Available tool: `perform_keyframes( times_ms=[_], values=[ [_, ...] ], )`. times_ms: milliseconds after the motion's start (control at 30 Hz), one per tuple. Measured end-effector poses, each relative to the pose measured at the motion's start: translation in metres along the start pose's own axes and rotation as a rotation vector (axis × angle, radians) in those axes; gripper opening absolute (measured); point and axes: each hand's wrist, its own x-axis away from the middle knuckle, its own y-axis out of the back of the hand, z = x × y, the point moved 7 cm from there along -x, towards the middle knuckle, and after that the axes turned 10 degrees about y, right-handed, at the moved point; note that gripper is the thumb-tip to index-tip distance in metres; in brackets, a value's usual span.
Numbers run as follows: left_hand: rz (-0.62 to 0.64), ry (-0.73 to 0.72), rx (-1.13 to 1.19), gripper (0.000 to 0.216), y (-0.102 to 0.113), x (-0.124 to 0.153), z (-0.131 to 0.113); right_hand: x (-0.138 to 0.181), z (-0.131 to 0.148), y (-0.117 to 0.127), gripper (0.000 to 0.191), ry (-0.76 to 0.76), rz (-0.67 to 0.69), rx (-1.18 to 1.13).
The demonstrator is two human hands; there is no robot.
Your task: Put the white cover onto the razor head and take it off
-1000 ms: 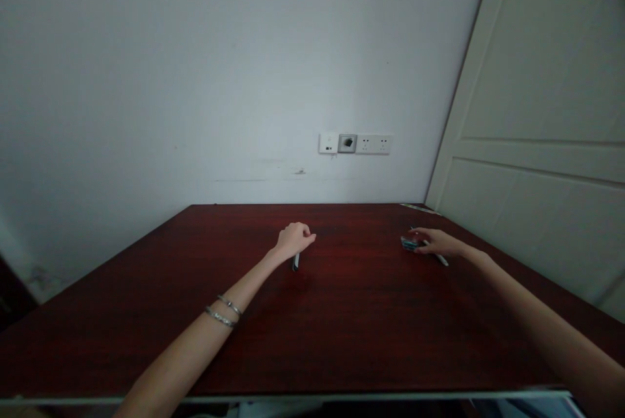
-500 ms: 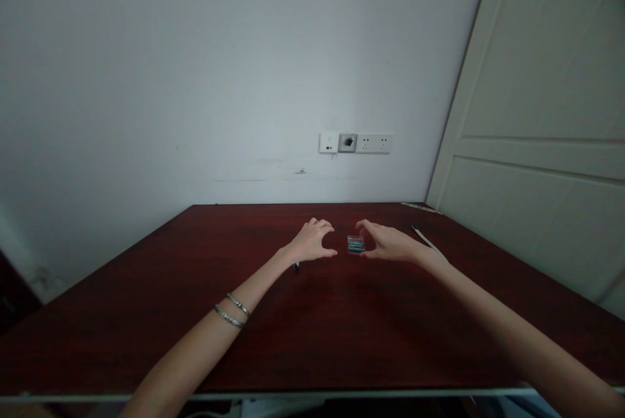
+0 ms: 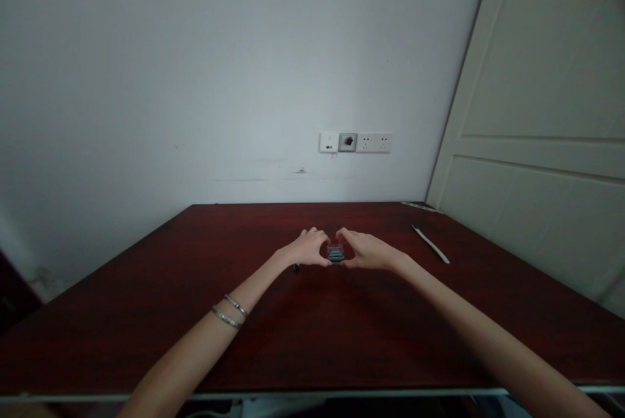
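Observation:
A small clear plastic box (image 3: 335, 253) with something greenish inside sits between my two hands over the middle of the table. My left hand (image 3: 308, 249) curves around its left side, thumb at the near edge and fingers at the far edge. On the opposite side, my right hand (image 3: 365, 250) grips it the same way, thumb near and fingertips far. Just below my left wrist, a small dark object (image 3: 296, 267) shows in part; my wrist hides the rest. Two silver bracelets (image 3: 229, 312) circle my left forearm.
The dark red table (image 3: 273, 359) reaches to a white wall with sockets (image 3: 374, 142). A thin pale strip with a dark tip (image 3: 431, 244) lies to the right. Another flat strip (image 3: 421, 208) rests at the far right corner, by a pale panelled door (image 3: 541, 164).
The clear box has moved left and slightly nearer with my right hand. My left hand, apart from it before, has closed in on its left side.

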Motion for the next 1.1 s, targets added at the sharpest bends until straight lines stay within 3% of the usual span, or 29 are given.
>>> perform_keyframes(
  times_ms=[300, 467, 600, 767, 933, 1033, 1100],
  values=[
    [0.005, 0.109, -0.052, 0.049, -0.002, -0.003, 0.024, 0.005, -0.003, -0.011, 0.064, 0.032, -0.071, 0.057],
    [0.047, 0.181, -0.032, 0.049, -0.011, -0.009, 0.050, 0.019, -0.026, -0.002, 0.053, -0.049, -0.052, 0.217],
    [0.051, 0.215, -0.014, 0.048, -0.016, -0.011, 0.060, 0.042, -0.061, 0.014, 0.041, -0.263, -0.067, 0.451],
    [0.077, 0.238, 0.022, 0.046, -0.021, -0.012, 0.064, 0.080, -0.111, 0.027, 0.039, -0.510, -0.059, 0.542],
    [0.084, 0.263, 0.050, 0.051, -0.023, -0.012, 0.068, 0.128, -0.167, 0.031, 0.038, -0.790, -0.041, 0.488],
    [0.088, 0.254, 0.093, 0.061, -0.016, -0.008, 0.066, 0.162, -0.198, 0.026, 0.041, -1.000, -0.037, 0.365],
    [0.081, 0.242, 0.157, 0.063, -0.008, -0.004, 0.064, 0.176, -0.213, 0.018, 0.041, -1.056, -0.022, 0.249]
  ],
)
